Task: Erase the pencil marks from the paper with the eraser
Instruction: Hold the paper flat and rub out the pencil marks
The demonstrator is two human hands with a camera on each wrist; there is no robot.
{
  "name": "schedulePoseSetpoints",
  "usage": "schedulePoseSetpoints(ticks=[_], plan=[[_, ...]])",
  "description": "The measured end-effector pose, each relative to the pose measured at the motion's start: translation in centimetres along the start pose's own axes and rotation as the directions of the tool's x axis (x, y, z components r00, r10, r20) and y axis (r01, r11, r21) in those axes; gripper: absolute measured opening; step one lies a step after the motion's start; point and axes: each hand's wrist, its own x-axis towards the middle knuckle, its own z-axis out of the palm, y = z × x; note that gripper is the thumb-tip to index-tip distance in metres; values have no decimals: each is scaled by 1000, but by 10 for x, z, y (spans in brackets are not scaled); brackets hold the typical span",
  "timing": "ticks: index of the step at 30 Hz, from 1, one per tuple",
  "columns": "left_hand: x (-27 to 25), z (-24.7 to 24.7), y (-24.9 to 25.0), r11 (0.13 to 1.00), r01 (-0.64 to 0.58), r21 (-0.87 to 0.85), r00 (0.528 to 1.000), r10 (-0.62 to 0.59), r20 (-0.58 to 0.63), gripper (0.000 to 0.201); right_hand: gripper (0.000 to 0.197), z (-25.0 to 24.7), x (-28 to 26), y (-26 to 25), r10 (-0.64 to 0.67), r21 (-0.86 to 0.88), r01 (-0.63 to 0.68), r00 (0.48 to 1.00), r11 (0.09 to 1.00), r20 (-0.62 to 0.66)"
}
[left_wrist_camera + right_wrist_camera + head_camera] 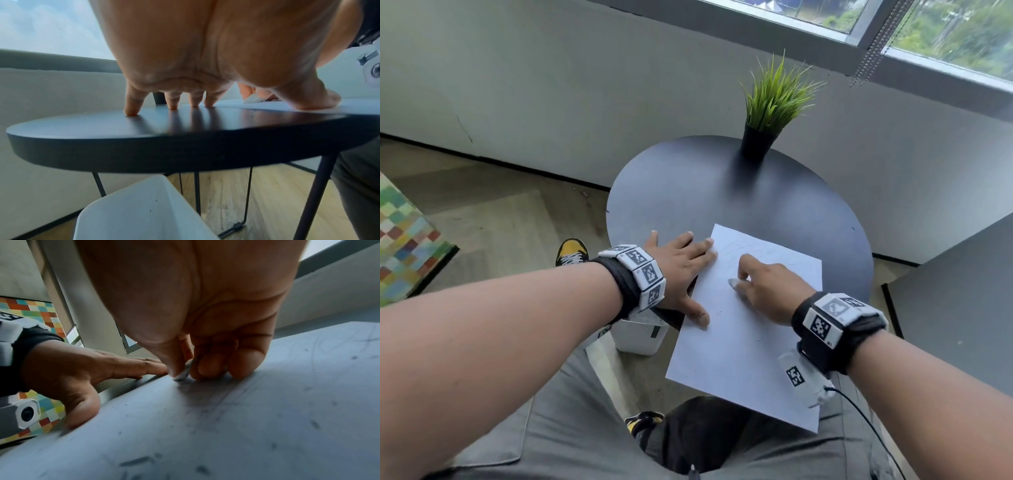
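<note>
The eraser (733, 283) sits pinched between the thumb and curled fingers of your right hand (767, 291), its white, smudged tip pressed down on the paper (739, 346) — in the right wrist view the tip (182, 375) touches the sheet just beside the knuckles resting there. The paper lies on the round dark counter (688, 192), tilted, with its near end hanging over the counter's edge above your lap. Faint pencil marks (743, 245) run across the far part of the sheet, and the right wrist view shows more strokes and dark crumbs (135, 460) scattered over the near part.

Your left hand (678, 270) is spread flat with straight fingers, holding nothing — the thumb presses on the paper's left edge, the index fingertip reaches its far corner, and the other fingertips rest on the bare counter, as the left wrist view (131, 112) shows.

A potted grass plant (774, 113) stands at the far side of the counter, well apart from the paper. A white bin (144, 211) stands on the wooden floor below the counter's left edge, near your yellow and black shoe (573, 253).
</note>
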Motion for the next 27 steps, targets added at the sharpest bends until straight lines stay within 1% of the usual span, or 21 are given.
schedulePoseSetpoints(ticks=[2,4,6,7,8,10,11,12,14,15,16,18,20,21,22,24,25,26,27], plan=[[3,1,0,1000,2,11,1000,-2,26,134,24,-3,3,0,12,-1,-12,1000,1000,2],[5,1,0,1000,3,26,1000,-4,31,138,24,-7,11,0,43,15,-42,998,999,-47],[5,0,0,1000,2,29,1000,-3,31,141,24,-7,17,-4,57,70,-50,993,996,-101],[4,1,0,1000,4,27,999,-5,31,142,23,-5,17,-9,31,80,-24,995,997,-97],[4,1,0,1000,7,24,999,-8,32,142,22,0,15,-16,-23,70,28,997,997,-69],[3,2,0,1000,12,18,999,-13,34,142,23,11,3,-32,-177,22,177,984,984,29],[3,1,1,1000,12,18,999,-13,37,142,23,12,1,-34,-219,-1,219,974,976,61],[4,1,1,1000,12,18,999,-13,41,142,23,9,4,-32,-206,-11,207,977,978,49],[5,0,1,1000,14,17,999,-15,44,141,24,-2,20,-20,-69,34,70,997,997,-47],[5,0,1,1000,15,20,999,-15,41,141,24,-5,26,-15,-2,53,7,995,999,-98],[6,0,1,1000,14,25,999,-15,39,141,24,-4,29,-15,18,54,-12,992,998,-123],[5,1,0,999,11,32,999,-13,34,141,27,5,24,-28,-58,27,60,996,998,-71],[5,2,0,999,6,38,1000,-7,21,140,31,14,18,-36,-136,44,136,991,990,-7],[5,2,0,999,4,41,1000,-5,19,140,27,11,22,-33,-114,50,115,993,992,-24],[5,2,0,999,6,42,1000,-7,20,140,22,5,30,-27,-50,55,53,997,997,-64],[6,3,0,999,13,42,1000,-14,26,141,19,-7,42,-15,78,78,-68,987,995,-141],[6,3,0,999,16,38,999,-17,31,142,20,-6,42,-15,88,76,-77,984,994,-153],[5,2,0,999,19,34,999,-20,34,142,21,-2,39,-20,52,60,-44,988,997,-142],[5,2,1,999,20,34,999,-22,34,142,23,4,34,-27,-15,39,20,993,999,-113]])
